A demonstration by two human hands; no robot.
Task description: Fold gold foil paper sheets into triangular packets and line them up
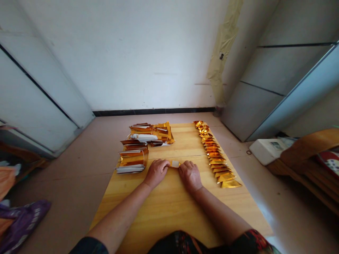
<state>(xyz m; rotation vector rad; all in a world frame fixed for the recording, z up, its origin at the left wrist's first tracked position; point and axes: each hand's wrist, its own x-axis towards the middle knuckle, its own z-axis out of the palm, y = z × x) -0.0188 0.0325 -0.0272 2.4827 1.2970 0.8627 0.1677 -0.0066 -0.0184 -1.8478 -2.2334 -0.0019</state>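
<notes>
Between my two hands is a small piece of gold foil paper (175, 163) with a pale patch facing up, low over the wooden table (164, 211). My left hand (158, 172) is closed on its left end, and my right hand (190, 174) grips the right end; the fingertips are partly hidden. Left of my left hand lie bundles of gold foil sheets (132, 158) with white edges. Another bundle of foil sheets (165, 132) lies farther back. Along the table's right side runs a row of folded gold foil pieces (215, 155), overlapping one another.
A white wall (148, 53) with a dark baseboard stands beyond the table. Grey cabinets (262, 74) rise at the right. A wooden chair or bench (304, 148) and a white box (267, 150) stand at the right. A purple bag (25, 225) lies at the lower left.
</notes>
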